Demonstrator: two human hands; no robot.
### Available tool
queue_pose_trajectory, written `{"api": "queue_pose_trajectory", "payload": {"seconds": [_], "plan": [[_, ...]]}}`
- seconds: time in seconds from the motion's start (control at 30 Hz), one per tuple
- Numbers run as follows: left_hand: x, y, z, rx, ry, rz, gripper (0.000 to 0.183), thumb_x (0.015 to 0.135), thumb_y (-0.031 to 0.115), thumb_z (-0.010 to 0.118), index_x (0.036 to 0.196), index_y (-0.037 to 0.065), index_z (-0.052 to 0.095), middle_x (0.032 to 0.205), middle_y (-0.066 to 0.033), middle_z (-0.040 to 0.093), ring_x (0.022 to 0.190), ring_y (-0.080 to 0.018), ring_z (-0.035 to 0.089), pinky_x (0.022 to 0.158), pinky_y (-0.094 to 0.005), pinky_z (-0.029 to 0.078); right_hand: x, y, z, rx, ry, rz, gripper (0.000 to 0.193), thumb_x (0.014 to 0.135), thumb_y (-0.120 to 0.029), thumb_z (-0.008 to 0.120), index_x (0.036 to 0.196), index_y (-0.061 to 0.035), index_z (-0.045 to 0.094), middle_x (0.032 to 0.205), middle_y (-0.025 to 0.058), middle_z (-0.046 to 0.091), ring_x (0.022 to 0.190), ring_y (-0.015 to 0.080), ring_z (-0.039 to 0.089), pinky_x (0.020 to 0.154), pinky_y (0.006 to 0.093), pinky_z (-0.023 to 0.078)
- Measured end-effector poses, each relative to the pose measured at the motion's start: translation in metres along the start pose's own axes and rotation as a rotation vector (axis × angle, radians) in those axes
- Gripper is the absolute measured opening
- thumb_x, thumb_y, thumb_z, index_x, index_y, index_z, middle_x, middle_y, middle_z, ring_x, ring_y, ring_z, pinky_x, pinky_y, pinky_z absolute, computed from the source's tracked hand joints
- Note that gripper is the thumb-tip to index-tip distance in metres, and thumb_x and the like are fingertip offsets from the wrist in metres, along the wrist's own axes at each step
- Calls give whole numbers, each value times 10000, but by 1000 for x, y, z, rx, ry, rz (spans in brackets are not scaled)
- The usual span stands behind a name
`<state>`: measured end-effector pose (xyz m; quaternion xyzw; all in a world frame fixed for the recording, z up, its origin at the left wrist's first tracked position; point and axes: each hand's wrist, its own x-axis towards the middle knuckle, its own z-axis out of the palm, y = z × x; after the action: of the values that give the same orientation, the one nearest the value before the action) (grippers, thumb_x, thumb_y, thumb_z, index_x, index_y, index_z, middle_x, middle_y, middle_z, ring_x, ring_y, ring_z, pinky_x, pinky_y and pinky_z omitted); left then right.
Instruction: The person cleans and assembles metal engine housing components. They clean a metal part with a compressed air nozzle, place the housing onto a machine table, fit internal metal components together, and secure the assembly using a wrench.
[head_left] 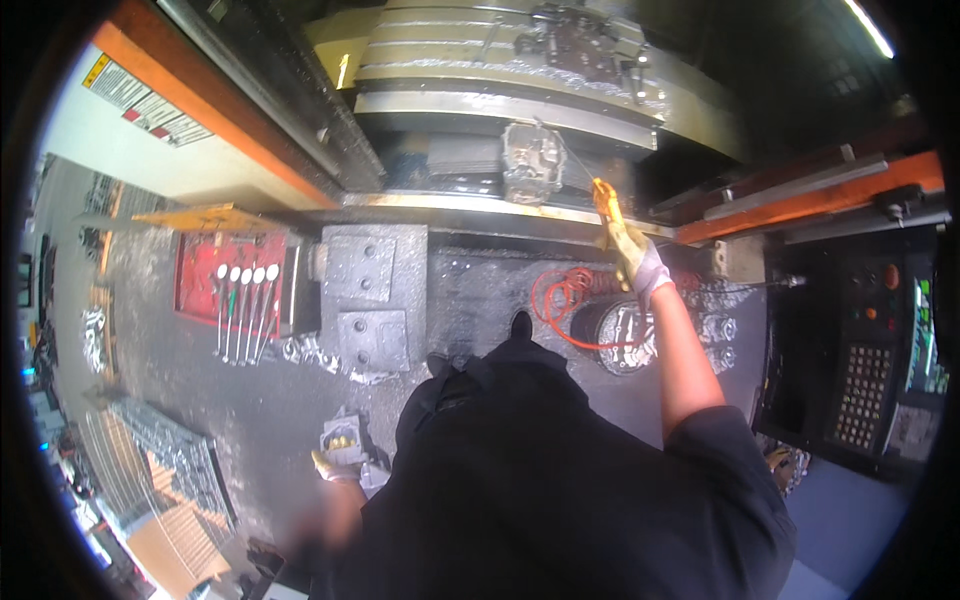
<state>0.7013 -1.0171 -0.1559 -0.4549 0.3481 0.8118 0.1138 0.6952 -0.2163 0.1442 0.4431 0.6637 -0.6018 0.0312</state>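
My right hand (628, 250), in a yellow-stained glove, reaches forward with its fingers closed round a tool with a thin, straight nozzle. The tool looks like an air blow gun; most of it is hidden by the glove. Its thin tip points at a rough grey metal casting (533, 165) on the machine's front ledge, apart from the hand. Low at the left, my left hand (335, 468), gloved too, grips a small grey metal part (343, 432). Yellow fingertips appear to show against that part.
A coiled red hose (570, 290) hangs below my right arm, by a round metal-filled container (615, 335). Left stand a red tool box (198, 275) with several long-stemmed gauges (247, 275) and grey plates (375, 340). At right is a control panel (862, 395); ahead, a slotted machine table (440, 45).
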Motion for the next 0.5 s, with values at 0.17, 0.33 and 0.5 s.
{"api": "queue_pose_trajectory", "payload": {"seconds": [0.17,0.33,0.5], "plan": [[-58,-23,18,25,-8,43,699,962,681,461,1343,106,575,1281,-85,614,1115,-307,614,983,-536,499,52,28,22,-165,-60,69,604,980,-562,639,1369,-101,603,953,78,668,694,195,591,633,368,490],[-79,-45,85,22,282,7,659,1039,600,358,1444,108,528,1447,-111,550,1295,-274,528,1150,-462,368,122,61,12,-401,19,-113,629,995,-574,595,1318,-35,618,927,82,682,570,193,539,524,361,463],[-103,-58,100,63,404,57,534,1049,521,379,1311,124,621,1333,-89,636,1177,-269,613,1060,-447,463,95,35,7,-354,-159,83,659,994,-584,598,1411,-75,578,1130,147,704,951,272,639,876,411,503]]}}
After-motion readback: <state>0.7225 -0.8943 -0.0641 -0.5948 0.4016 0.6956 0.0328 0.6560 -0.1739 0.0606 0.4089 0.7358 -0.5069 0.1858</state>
